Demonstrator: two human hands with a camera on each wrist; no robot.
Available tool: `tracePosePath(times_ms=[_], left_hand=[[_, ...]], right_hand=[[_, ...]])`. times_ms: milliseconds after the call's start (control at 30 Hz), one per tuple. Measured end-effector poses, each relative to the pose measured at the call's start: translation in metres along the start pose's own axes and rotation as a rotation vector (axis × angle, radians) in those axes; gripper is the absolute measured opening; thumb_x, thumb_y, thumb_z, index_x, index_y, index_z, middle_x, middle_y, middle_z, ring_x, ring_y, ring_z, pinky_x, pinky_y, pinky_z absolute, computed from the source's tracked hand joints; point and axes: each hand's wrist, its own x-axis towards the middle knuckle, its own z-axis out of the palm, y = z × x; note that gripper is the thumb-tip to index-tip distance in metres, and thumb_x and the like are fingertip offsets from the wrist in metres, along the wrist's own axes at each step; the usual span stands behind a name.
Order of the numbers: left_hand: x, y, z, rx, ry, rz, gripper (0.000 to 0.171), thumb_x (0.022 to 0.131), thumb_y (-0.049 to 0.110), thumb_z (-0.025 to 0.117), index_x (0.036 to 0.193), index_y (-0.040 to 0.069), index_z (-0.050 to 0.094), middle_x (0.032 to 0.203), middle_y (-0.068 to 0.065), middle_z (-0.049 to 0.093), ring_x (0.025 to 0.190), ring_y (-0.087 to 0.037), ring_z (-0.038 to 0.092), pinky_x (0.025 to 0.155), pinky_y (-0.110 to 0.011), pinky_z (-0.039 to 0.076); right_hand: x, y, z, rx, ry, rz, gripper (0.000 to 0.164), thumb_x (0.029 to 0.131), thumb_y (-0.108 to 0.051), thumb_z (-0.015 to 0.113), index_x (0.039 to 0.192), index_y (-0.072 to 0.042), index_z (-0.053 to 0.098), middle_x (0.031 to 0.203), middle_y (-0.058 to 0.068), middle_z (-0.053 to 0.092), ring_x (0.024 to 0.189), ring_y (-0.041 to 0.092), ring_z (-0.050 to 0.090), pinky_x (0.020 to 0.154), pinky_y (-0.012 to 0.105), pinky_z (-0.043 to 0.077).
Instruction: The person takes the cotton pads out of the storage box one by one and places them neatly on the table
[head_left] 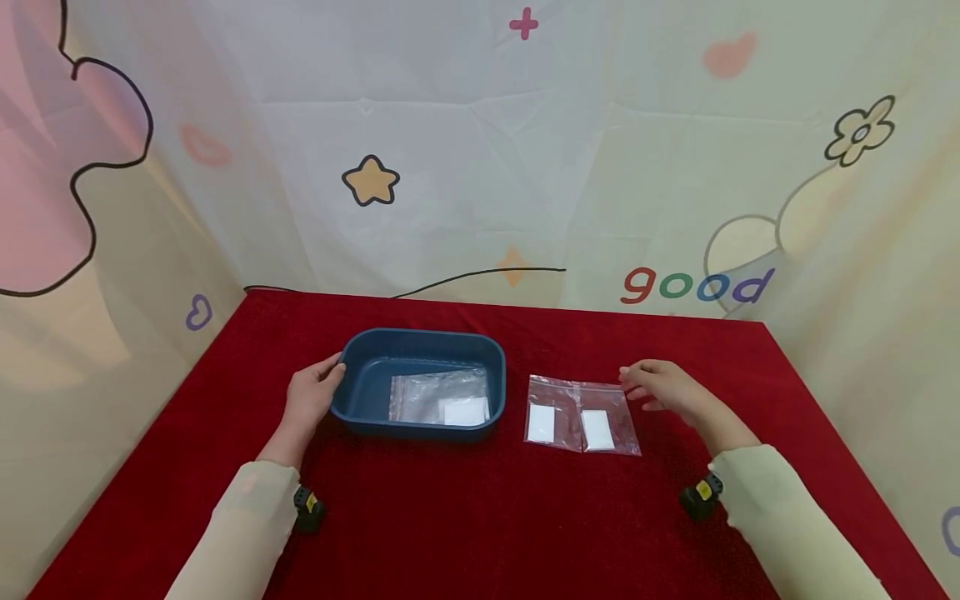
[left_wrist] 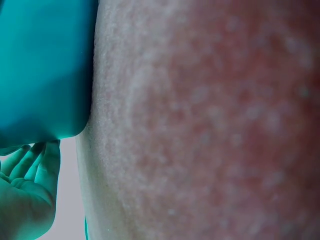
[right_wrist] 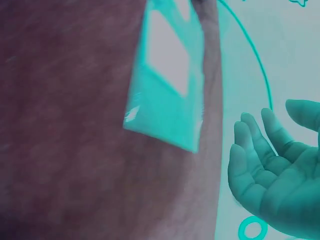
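In the head view, a dark blue plastic bin stands left of centre on the red cloth. My left hand grips its left rim, thumb at the edge and fingers along the outer wall. The left wrist view shows those fingers reaching behind the bin. Right of the bin lie two clear zip bags, a left one and a right one, side by side, each with a white card inside. My right hand, fingers loosely bent, hovers at the right bag's upper right corner, holding nothing.
Inside the bin are clear bags with a white card. Red cloth covers the table, and a printed curtain hangs behind and at both sides. A small black device is strapped to each wrist.
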Motion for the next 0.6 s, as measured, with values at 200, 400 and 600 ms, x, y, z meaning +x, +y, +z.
tracePosePath(times_ms=[200,400,600], left_hand=[[0.000,-0.001,0.000,-0.016,0.010,-0.003,0.049,0.110,0.024,0.046,0.155,0.006,0.042,0.163,-0.018,0.039,0.152,-0.033,0.037,0.121,-0.050,0.039],[-0.001,-0.001,0.001,-0.040,0.026,-0.002,0.048,0.109,0.023,0.047,0.154,0.005,0.044,0.162,-0.018,0.040,0.152,-0.034,0.037,0.121,-0.050,0.039],[-0.002,0.000,0.002,-0.057,0.029,-0.002,0.047,0.109,0.021,0.048,0.153,0.005,0.045,0.161,-0.018,0.041,0.153,-0.032,0.037,0.122,-0.047,0.039]], right_hand=[[0.004,-0.021,-0.006,0.028,0.004,-0.047,0.054,0.109,-0.036,0.047,0.139,0.009,0.053,0.139,0.031,0.059,0.124,0.041,0.061,0.100,0.041,0.058],[0.018,-0.040,-0.008,0.090,-0.029,-0.067,0.058,0.108,-0.040,0.049,0.143,0.006,0.051,0.141,0.028,0.059,0.117,0.028,0.066,0.099,0.031,0.058],[0.028,-0.065,-0.015,0.127,-0.056,-0.105,0.054,0.108,-0.036,0.048,0.143,0.006,0.050,0.125,0.012,0.068,0.098,0.006,0.067,0.095,0.026,0.058]])
